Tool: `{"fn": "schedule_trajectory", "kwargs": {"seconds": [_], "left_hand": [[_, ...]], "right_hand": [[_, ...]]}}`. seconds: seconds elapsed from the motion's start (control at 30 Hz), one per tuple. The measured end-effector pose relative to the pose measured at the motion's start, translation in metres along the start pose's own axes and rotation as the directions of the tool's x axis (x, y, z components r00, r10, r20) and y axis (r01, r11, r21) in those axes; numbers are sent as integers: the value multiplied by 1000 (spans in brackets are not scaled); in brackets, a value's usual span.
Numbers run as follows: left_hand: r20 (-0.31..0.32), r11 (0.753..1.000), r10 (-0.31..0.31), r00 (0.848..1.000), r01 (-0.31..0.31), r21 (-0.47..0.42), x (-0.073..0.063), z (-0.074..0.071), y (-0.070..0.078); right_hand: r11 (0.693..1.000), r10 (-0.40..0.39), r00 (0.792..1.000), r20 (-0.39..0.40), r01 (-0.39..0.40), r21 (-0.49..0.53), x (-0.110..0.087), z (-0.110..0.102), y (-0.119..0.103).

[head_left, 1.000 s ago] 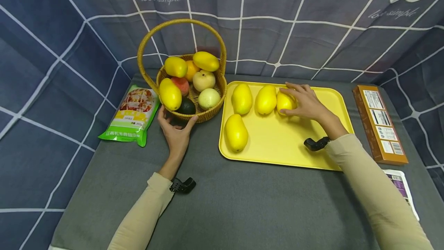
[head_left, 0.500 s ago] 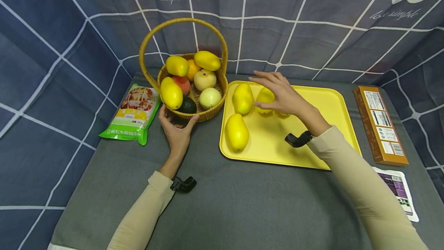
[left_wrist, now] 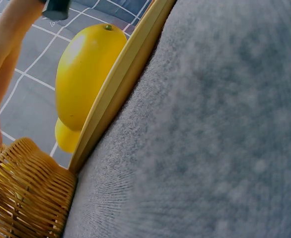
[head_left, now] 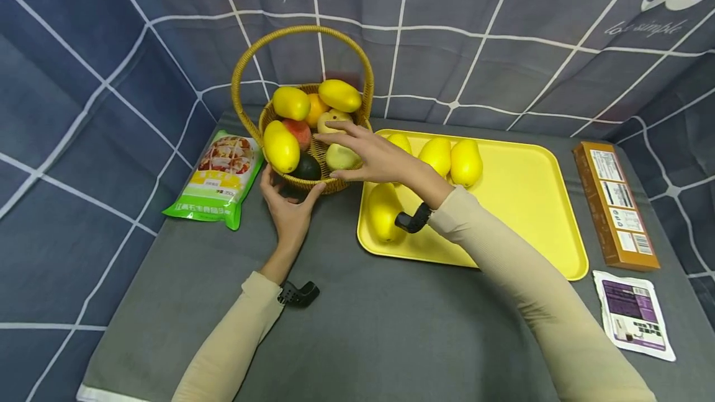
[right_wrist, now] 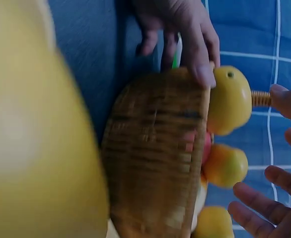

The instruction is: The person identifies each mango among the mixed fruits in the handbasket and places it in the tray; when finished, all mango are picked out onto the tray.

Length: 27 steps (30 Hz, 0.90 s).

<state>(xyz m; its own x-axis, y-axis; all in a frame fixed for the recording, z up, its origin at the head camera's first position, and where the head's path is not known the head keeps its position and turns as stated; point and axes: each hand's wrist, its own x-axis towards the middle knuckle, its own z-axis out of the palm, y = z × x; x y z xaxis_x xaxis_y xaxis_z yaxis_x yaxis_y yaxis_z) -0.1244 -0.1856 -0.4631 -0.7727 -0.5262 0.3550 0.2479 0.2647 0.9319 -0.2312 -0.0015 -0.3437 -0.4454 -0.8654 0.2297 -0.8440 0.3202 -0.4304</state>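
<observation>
My left hand (head_left: 289, 216) holds the near side of the wicker basket (head_left: 335, 187), thumb and fingers spread along it. In the right wrist view, one of its digits lies over the rim. Within the basket are yellow mangoes (head_left: 281, 146), a dark avocado (head_left: 306, 167), a peach (head_left: 298, 132), an orange (head_left: 316, 107) and pale round fruit (head_left: 341, 157). My right hand (head_left: 374, 154) hovers over the basket's right side, fingers apart and holding nothing. On the yellow tray (head_left: 519, 222) lie several more mangoes (head_left: 466, 163), one partly behind my right hand.
Left of the basket lies a green and white food bag (head_left: 215, 178). An orange-brown box (head_left: 617, 203) stands right of the tray, with a white and purple packet (head_left: 635, 315) nearer me. A grid-patterned cloth (head_left: 447, 36) hangs behind.
My right hand has left the rightmost mango on the tray and swept left, empty, to above the basket. The left hand stays at the basket; the head view shifts slightly.
</observation>
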Motion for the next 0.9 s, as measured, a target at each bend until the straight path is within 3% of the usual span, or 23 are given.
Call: {"fn": "schedule_trajectory", "kwargs": {"seconds": [0.2,0.53,0.8,0.9], "left_hand": [[5,999,-18,1000,18,35,2,-1,-5],[9,997,-58,998,57,45,1,-1,-4],[26,997,-67,997,67,25,-3,-2,32],[28,997,-72,997,71,25,-3,-2,35]], "right_hand": [[999,-17,1000,17,16,35,26,15,-7],[995,16,998,68,-22,96,64,30,-12],[996,30,993,118,-39,78,79,39,-15],[997,35,992,123,-43,68,82,42,-14]]}}
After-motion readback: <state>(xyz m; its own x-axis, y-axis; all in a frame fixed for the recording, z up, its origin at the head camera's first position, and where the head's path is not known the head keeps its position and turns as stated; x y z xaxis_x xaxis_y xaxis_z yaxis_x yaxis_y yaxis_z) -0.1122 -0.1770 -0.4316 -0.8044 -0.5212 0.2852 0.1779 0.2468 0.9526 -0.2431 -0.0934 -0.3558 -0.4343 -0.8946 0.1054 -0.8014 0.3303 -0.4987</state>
